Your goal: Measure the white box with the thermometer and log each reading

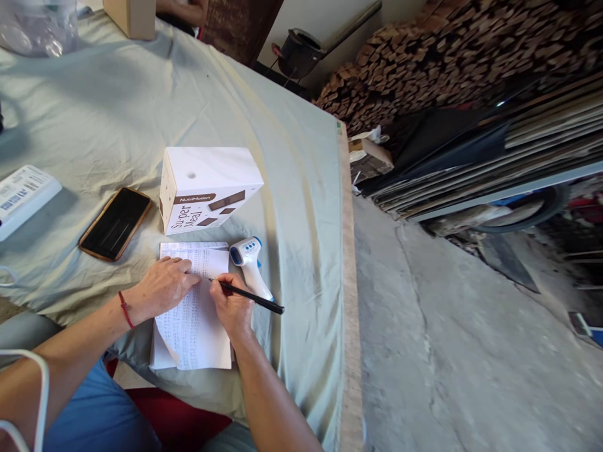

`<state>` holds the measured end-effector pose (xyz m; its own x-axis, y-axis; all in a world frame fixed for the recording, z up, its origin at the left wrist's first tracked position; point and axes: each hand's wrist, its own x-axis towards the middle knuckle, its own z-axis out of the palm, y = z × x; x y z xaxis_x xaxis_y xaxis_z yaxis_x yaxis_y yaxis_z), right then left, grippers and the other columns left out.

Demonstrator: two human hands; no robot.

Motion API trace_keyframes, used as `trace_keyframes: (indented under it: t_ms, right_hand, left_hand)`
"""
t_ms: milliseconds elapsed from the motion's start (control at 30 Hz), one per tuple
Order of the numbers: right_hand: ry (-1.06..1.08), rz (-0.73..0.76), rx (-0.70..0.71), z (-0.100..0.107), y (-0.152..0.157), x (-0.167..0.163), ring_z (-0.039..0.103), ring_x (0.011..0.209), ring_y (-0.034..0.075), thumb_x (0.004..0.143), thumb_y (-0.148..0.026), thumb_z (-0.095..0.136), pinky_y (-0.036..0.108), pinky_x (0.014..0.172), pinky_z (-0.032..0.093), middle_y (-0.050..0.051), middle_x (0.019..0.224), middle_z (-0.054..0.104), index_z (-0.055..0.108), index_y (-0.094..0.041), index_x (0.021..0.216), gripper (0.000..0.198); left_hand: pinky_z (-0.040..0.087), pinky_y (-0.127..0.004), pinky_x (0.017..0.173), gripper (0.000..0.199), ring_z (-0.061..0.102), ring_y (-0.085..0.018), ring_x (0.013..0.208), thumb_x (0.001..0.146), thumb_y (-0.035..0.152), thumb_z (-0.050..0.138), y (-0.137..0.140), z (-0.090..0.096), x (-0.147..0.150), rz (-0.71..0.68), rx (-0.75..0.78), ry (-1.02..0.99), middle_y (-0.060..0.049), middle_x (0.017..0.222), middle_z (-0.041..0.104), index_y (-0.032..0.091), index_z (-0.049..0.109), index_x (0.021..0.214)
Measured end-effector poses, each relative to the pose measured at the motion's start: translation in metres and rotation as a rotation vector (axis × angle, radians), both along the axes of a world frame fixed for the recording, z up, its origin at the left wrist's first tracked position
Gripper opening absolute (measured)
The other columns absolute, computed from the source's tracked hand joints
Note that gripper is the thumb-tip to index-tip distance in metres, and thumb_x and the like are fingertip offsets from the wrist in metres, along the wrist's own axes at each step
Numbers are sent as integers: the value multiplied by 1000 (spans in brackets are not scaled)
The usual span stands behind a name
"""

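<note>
An open notebook (214, 333) lies at the table's near edge, its pages filled with handwritten columns on the left side. My right hand (232, 307) grips a black pen (257, 299), its tip touching the page near the upper middle. Resting flat across the page's upper left is my left hand (164, 285), with a red string bracelet at the wrist; it holds nothing. Just right of the notebook lies a white and blue infrared thermometer (249, 263). Behind the notebook stands a white "Super Meal" box (211, 188).
A smartphone (115, 223) lies left of the box, and a white device (26, 198) sits at the far left. A cardboard box (132, 19) and a clear plastic container (38, 25) stand at the back. The table's wooden edge (351, 314) drops to concrete floor; a white cable (44, 389) loops lower left.
</note>
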<state>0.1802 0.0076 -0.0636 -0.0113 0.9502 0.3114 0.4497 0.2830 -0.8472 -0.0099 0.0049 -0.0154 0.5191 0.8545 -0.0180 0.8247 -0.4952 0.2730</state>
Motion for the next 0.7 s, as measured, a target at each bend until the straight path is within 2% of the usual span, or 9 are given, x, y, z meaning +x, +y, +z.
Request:
trace_keyframes:
  t_ms: [100,200,300,367,400,467,533,633,700]
  right_hand:
    - [-33,10,39,0,-2,3,56,51,12,88,-28,57,26,52,51,-3,62,62,60,-22,77,13]
    - [-101,33,138,-1,-5,8,66,68,17,95,-26,56,32,68,59,3,79,70,67,-21,91,13]
    - [-184,80,225,-5,-4,15,70,97,23,100,-20,50,41,89,61,9,103,72,72,-23,113,26]
    - [-251,122,235,-9,-2,16,68,103,24,100,-15,43,43,93,59,10,109,70,72,-25,125,39]
    - [-287,137,239,-11,-1,16,68,102,24,100,-12,41,43,92,59,10,110,69,71,-26,128,44]
    - [-349,153,276,-12,0,15,66,95,23,100,-8,38,41,87,59,10,104,68,73,-26,127,48]
    - [-372,145,343,-9,1,15,65,90,21,101,-7,38,39,82,57,10,100,66,75,-27,122,47]
    - [-389,-11,407,-3,4,22,63,94,23,101,-13,45,41,84,55,11,105,65,73,-25,122,36]
    - [-447,-196,355,-2,9,32,62,100,28,99,-27,57,47,87,53,15,113,64,69,-22,126,31]
  left_hand:
    - [45,-33,70,33,59,-19,75,104,21,46,0,-2,-1,-7,-5,-7,-5,84,64,21,77,92]
    - [47,-32,70,31,60,-18,74,101,19,48,0,-1,-3,10,51,-108,-5,80,63,19,73,82]
    - [52,-32,73,22,61,-18,79,99,18,49,5,2,-12,209,244,-367,-5,85,64,18,67,86]
    - [55,-34,80,9,62,-19,89,95,22,57,10,3,-20,407,374,-543,-6,97,64,19,64,100]
    - [56,-37,83,18,62,-20,94,92,25,63,14,2,-25,498,416,-612,-6,104,63,20,61,109]
    - [58,-41,89,49,61,-24,108,82,32,77,23,-5,-34,640,439,-726,-10,121,59,20,54,124]
    - [55,-48,100,75,58,-29,125,76,39,84,35,-15,-41,699,348,-833,-13,138,52,22,46,138]
    - [49,-54,111,91,52,-34,139,73,45,86,54,-27,-47,623,182,-974,-16,148,49,23,39,147]
    - [50,-55,111,91,53,-35,137,72,47,87,64,-29,-48,560,119,-1034,-17,145,54,21,42,146]
